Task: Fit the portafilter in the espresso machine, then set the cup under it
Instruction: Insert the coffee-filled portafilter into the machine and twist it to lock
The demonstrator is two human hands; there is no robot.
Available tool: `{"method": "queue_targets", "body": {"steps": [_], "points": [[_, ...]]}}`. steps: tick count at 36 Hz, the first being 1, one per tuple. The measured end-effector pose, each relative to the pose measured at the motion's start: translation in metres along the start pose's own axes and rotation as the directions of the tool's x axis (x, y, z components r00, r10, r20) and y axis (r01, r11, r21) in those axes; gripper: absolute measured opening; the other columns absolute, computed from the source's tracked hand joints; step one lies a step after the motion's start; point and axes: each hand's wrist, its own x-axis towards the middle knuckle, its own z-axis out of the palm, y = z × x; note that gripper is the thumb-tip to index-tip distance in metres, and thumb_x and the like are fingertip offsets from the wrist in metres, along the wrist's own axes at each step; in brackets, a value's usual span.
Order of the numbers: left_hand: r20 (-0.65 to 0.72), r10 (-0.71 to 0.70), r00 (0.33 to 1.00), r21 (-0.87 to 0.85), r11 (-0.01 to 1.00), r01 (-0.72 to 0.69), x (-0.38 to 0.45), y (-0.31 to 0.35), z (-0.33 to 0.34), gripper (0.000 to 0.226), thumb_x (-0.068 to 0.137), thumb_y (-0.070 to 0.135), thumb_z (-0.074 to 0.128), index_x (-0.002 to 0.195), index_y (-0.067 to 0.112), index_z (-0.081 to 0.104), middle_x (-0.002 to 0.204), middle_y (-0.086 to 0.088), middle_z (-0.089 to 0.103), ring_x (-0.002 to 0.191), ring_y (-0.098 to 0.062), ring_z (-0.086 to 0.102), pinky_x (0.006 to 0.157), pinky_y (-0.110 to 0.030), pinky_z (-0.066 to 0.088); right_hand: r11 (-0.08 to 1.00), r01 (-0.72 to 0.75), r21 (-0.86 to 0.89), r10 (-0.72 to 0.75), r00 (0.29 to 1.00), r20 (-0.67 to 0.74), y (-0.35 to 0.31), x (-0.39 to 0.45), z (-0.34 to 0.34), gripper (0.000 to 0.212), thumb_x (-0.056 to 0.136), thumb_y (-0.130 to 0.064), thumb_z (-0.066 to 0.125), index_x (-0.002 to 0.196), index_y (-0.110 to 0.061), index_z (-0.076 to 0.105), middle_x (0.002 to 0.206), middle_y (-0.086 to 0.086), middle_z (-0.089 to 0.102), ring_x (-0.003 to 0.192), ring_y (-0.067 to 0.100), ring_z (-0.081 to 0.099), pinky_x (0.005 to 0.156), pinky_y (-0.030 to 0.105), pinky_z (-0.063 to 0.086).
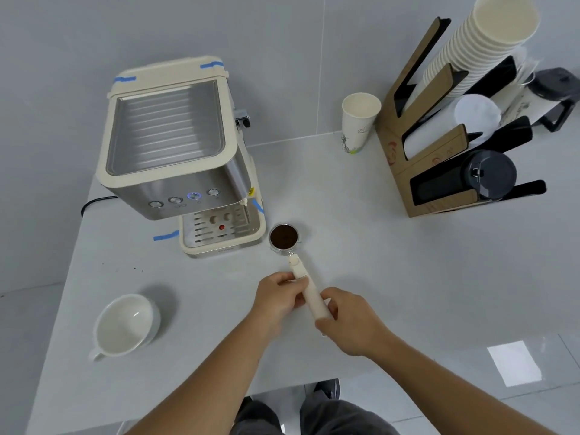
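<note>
The portafilter point(284, 236) lies on the table just right of the espresso machine point(175, 146), its basket full of dark ground coffee and its cream handle pointing toward me. My left hand point(277, 301) grips the middle of the handle from the left. My right hand point(351, 321) holds the handle's near end from the right. A white ceramic cup point(124, 324) stands empty at the near left of the table, apart from both hands. The machine's drip tray point(219, 233) is bare.
A paper cup point(357, 120) stands at the back. A cardboard rack point(439, 158) at the right holds stacked paper cups point(480, 45) and black lids. Blue tape marks the table beside the machine. The table's front edge point(282, 389) is close to my legs.
</note>
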Motion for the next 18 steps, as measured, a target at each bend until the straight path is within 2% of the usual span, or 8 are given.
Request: {"method": "queue_targets", "body": {"steps": [5, 9, 13, 16, 18], "points": [[0.031, -0.004, 1.0, -0.083, 0.996, 0.007, -0.009, 0.002, -0.012, 0.022, 0.088, 0.017, 0.07, 0.099, -0.002, 0.07, 0.099, -0.019, 0.074, 0.091, -0.031, 0.074, 0.076, -0.032, 0.06, 0.998, 0.056, -0.038, -0.056, 0.998, 0.0, -0.008, -0.007, -0.001, 0.039, 0.086, -0.027, 0.063, 0.123, -0.023, 0.055, 0.085, -0.006, 0.062, 0.065, 0.011, 0.058, 0.058, 0.022, 0.046], [0.02, 0.026, 0.999, -0.12, 0.993, -0.023, -0.016, 0.0, -0.025, 0.02, 0.089, 0.015, 0.068, 0.1, -0.001, 0.07, 0.098, -0.019, 0.072, 0.09, -0.029, 0.073, 0.074, -0.031, 0.06, 0.995, 0.094, -0.046, -0.092, 0.995, 0.026, -0.017, -0.012, 0.001, 0.04, 0.087, -0.029, 0.063, 0.125, -0.025, 0.054, 0.082, -0.009, 0.056, 0.064, 0.01, 0.056, 0.057, 0.019, 0.044], [0.003, 0.057, 0.998, -0.119, 0.991, -0.056, -0.022, -0.001, -0.037, 0.019, 0.089, 0.013, 0.068, 0.1, -0.002, 0.07, 0.093, -0.017, 0.072, 0.084, -0.023, 0.074, 0.072, -0.028, 0.059, 0.99, 0.123, -0.063, -0.12, 0.991, 0.051, -0.025, -0.015, 0.005, 0.04, 0.086, -0.032, 0.064, 0.125, -0.026, 0.055, 0.088, -0.007, 0.058, 0.07, 0.012, 0.059, 0.06, 0.02, 0.047], [-0.014, 0.075, 0.997, -0.116, 0.99, -0.076, -0.025, -0.002, -0.048, 0.018, 0.09, 0.012, 0.067, 0.101, -0.001, 0.07, 0.091, -0.016, 0.072, 0.082, -0.021, 0.073, 0.073, -0.029, 0.06, 0.985, 0.156, -0.068, -0.152, 0.986, 0.064, -0.031, -0.015, 0.011, 0.038, 0.084, -0.033, 0.064, 0.121, -0.024, 0.058, 0.095, -0.005, 0.06, 0.079, 0.015, 0.061, 0.069, 0.028, 0.053], [-0.026, 0.086, 0.996, -0.116, 0.989, -0.088, -0.028, -0.002, -0.055, 0.017, 0.09, 0.012, 0.067, 0.1, -0.001, 0.07, 0.089, -0.014, 0.072, 0.082, -0.021, 0.072, 0.074, -0.03, 0.06, 0.986, 0.16, -0.053, -0.156, 0.985, 0.078, -0.035, -0.015, 0.016, 0.038, 0.083, -0.034, 0.066, 0.119, -0.025, 0.059, 0.1, -0.006, 0.061, 0.083, 0.014, 0.061, 0.072, 0.027, 0.054]]}}
